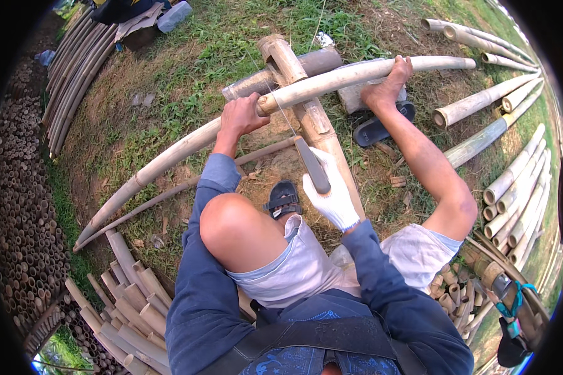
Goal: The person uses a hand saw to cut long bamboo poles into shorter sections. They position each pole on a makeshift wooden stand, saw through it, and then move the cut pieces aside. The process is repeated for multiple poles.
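Observation:
My bare left hand (239,119) is wrapped round a long, pale bamboo pole (159,156) that slants down to the left. Next to that hand, a ring-like edge crosses the bamboo; whether it is a cut or a node, I cannot tell. In a white knit glove, my right hand (331,190) grips the brown handle of a hand saw (311,165). The saw's thin blade (286,119) shows almost edge-on and runs up past the pole, close by my left hand. My bare right foot (385,84) presses on the pole's right-hand stretch, which lies across a bamboo support (316,119).
A thick crosspiece (319,61) and a grey block (353,97) lie under the pole. An unworn black sandal (381,128) sits beside the block. Cut bamboo lies in stacks at left (28,206), lower left (131,306) and right (516,187). Long poles (78,75) rest at upper left.

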`<state>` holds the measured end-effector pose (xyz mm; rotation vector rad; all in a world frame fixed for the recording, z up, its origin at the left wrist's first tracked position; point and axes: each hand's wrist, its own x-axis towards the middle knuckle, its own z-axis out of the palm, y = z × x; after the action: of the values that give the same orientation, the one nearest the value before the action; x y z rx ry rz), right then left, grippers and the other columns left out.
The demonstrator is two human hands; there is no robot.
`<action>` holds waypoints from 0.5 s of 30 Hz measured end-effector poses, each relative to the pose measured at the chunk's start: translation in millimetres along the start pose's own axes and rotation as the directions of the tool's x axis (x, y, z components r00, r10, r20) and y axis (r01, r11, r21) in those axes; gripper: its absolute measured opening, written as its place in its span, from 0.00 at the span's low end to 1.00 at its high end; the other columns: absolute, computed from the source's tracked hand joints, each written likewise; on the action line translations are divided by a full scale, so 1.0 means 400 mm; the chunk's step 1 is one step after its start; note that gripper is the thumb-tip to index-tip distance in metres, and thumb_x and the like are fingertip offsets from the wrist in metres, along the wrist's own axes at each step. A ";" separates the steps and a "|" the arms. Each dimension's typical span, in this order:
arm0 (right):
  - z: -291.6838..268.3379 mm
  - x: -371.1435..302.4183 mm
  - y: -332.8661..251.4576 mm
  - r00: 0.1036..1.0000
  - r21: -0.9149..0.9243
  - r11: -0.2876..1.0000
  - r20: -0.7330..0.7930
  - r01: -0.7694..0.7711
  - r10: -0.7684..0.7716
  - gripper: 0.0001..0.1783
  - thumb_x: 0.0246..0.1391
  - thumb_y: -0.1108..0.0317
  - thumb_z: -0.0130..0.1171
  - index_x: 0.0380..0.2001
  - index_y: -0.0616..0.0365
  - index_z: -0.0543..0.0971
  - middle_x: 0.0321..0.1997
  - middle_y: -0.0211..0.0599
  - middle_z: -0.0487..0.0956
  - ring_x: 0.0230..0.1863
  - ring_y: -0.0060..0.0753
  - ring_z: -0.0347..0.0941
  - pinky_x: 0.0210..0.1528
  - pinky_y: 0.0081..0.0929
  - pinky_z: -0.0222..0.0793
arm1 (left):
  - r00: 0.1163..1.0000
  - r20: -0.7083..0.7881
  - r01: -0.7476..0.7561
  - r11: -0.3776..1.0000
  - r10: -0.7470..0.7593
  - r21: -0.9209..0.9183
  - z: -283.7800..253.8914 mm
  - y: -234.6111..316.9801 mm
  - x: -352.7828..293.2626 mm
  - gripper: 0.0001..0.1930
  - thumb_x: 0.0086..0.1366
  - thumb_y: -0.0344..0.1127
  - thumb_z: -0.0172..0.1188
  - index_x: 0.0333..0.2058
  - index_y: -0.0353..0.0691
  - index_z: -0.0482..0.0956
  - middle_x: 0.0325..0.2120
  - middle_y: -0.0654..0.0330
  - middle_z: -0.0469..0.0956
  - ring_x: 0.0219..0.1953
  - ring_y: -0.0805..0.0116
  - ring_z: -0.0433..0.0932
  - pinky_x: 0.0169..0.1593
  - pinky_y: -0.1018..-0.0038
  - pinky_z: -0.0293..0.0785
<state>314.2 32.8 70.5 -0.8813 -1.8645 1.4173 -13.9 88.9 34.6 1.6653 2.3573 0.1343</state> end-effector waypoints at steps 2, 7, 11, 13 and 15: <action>0.080 0.230 0.066 0.971 -0.021 0.976 -0.098 0.216 -0.217 0.32 0.64 0.71 0.70 0.69 0.59 0.72 0.62 0.49 0.81 0.60 0.41 0.81 0.65 0.36 0.77 | 0.999 -0.010 -0.038 0.999 0.037 -0.025 -0.007 0.035 0.022 0.37 0.53 0.59 0.76 0.57 0.42 0.84 0.41 0.41 0.90 0.46 0.40 0.90 0.54 0.49 0.86; 0.071 0.046 0.021 0.997 -0.026 0.998 -0.061 0.048 -0.050 0.35 0.62 0.72 0.70 0.71 0.61 0.72 0.66 0.48 0.79 0.66 0.41 0.80 0.69 0.35 0.75 | 0.999 0.022 -0.031 0.999 0.031 -0.028 -0.024 -0.013 -0.014 0.36 0.53 0.58 0.76 0.56 0.41 0.84 0.41 0.41 0.90 0.46 0.38 0.89 0.54 0.48 0.85; -0.114 -0.393 -0.085 0.986 -0.117 0.984 0.088 -0.133 0.144 0.41 0.61 0.79 0.67 0.76 0.66 0.65 0.72 0.52 0.75 0.73 0.44 0.74 0.75 0.37 0.68 | 1.000 0.019 0.005 0.999 -0.004 -0.032 -0.007 -0.038 -0.028 0.34 0.53 0.57 0.76 0.54 0.40 0.83 0.41 0.41 0.90 0.46 0.39 0.89 0.54 0.48 0.85; -0.117 -0.370 -0.103 0.982 -0.096 0.981 0.065 -0.171 0.178 0.41 0.60 0.78 0.68 0.75 0.65 0.65 0.72 0.52 0.74 0.73 0.46 0.75 0.76 0.40 0.69 | 1.000 0.022 -0.005 1.000 0.005 -0.028 -0.015 -0.024 -0.022 0.34 0.54 0.57 0.76 0.54 0.41 0.83 0.41 0.42 0.90 0.46 0.39 0.90 0.54 0.49 0.85; -0.037 -0.159 -0.028 0.998 -0.070 0.996 0.045 -0.051 0.054 0.37 0.63 0.77 0.67 0.73 0.62 0.68 0.70 0.49 0.77 0.71 0.40 0.77 0.74 0.37 0.71 | 1.000 0.002 0.001 1.000 -0.001 -0.017 -0.006 -0.028 -0.028 0.35 0.54 0.57 0.76 0.56 0.42 0.83 0.41 0.41 0.90 0.46 0.39 0.90 0.54 0.49 0.85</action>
<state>361.6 -12.9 79.4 -0.9440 -1.9483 1.4239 -21.3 74.9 35.9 1.6559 2.3491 0.1513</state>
